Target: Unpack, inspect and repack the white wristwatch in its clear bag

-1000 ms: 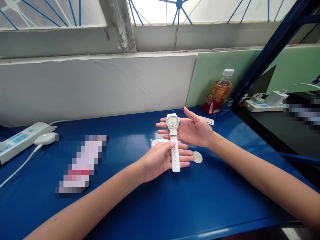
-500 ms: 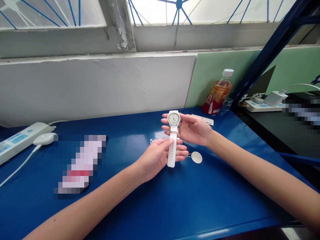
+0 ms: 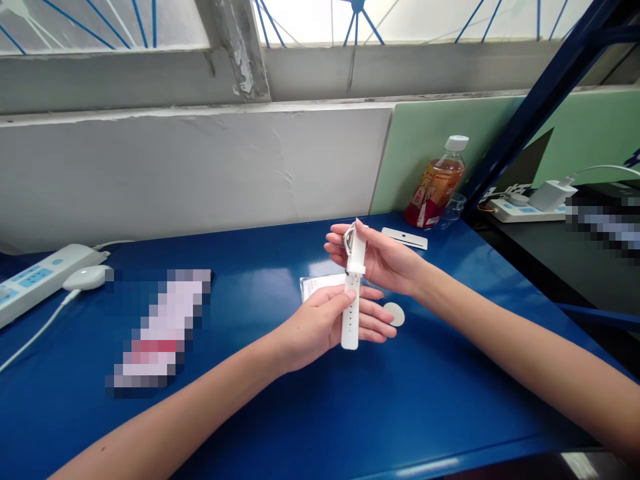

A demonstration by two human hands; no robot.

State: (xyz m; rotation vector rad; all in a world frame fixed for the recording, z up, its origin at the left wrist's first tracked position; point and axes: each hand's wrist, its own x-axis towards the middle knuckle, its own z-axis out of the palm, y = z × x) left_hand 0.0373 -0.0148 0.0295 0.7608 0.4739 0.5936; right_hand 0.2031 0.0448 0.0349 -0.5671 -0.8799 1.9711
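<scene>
Between my two hands is a white wristwatch (image 3: 352, 325), turned so that its dial no longer faces me and its case shows from the side. My left hand (image 3: 315, 320) pinches the lower strap, thumb on top and the other fingers stretched out beneath. At the upper end, my right hand (image 3: 387, 257) holds the watch near its case, thumb against the band and fingers extended behind it. Under my left hand lies a white paper in a clear sleeve (image 3: 317, 283), partly covered. A round pale disc (image 3: 396, 313) rests just past my left fingertips.
On the blue table (image 3: 280, 427), a flat white slotted piece (image 3: 405, 238) lies behind my right hand. A drink bottle (image 3: 435, 190) stands at the back right. To the left are a power strip (image 3: 50, 277), a white round charger (image 3: 87, 277) and a blurred-out object (image 3: 165, 327).
The watch has rotated from dial facing me to edge-on. My left hand has shifted slightly right and down with the strap; my right thumb has moved up over the case end.
</scene>
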